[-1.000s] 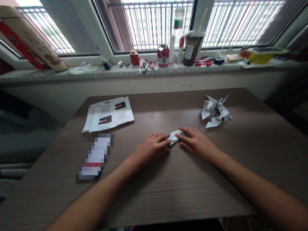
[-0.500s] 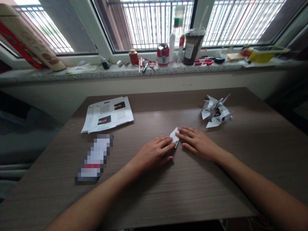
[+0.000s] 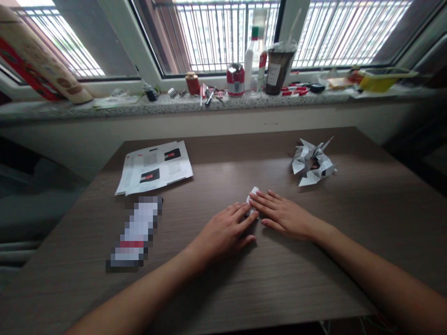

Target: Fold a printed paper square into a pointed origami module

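A small folded piece of white paper [image 3: 253, 191] lies on the brown wooden table [image 3: 244, 279], mostly covered by my fingers. My left hand [image 3: 223, 232] rests flat with its fingers stretched out, the fingertips on the paper's left side. Opposite it, my right hand [image 3: 282, 216] also lies flat with its fingers laid across the paper's right side. The fingertips of both hands meet over the paper. Only its top corner shows.
A finished folded paper model [image 3: 312, 163] sits at the back right of the table. Printed sheets [image 3: 153, 167] and a pixelated flat object [image 3: 134, 232] lie to the left. The windowsill holds a red can [image 3: 235, 80], a bottle [image 3: 253, 51], a drink cup [image 3: 279, 67] and a yellow tray [image 3: 384, 79].
Both hands have slid slightly toward me and closed in over the paper. The paper has gone from lying wide between the fingers to a smaller shape, mostly hidden.
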### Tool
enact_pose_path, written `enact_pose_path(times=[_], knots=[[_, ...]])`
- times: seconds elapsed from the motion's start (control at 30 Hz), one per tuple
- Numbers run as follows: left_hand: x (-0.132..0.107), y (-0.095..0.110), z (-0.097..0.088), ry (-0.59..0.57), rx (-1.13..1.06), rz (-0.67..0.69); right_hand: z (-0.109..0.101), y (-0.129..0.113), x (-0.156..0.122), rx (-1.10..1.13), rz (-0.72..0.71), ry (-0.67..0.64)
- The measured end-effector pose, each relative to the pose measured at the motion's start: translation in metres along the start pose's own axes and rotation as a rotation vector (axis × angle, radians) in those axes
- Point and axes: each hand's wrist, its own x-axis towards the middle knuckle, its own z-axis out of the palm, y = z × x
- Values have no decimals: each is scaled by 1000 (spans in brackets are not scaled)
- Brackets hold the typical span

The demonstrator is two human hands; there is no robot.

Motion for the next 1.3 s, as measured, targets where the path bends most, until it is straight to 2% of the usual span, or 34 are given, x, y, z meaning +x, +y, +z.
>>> enact_pose_path(times=[0.2,0.43,0.63,0.77,0.9,1.07,1.3], knots=[[0,-3,0,1,-18,-3,-3,5,-1,31,2,-2],[-1,-4,-1,27,-37,12,-3,5,-3,14,6,60],[-3,-2,-2,-12,-18,28,-1,-2,-3,-22,-18,1],[-3,-1,-2,-5,-36,38,-1,-3,-2,-19,-7,17],[-3,-1,-3,12,-56,48,1,3,1,-21,6,52],[-3,-3,-3,-13,-48,47,4,16,8,-83,109,106],[-2,-3,-4,-8,-45,45,6,26,7,-36,138,85]])
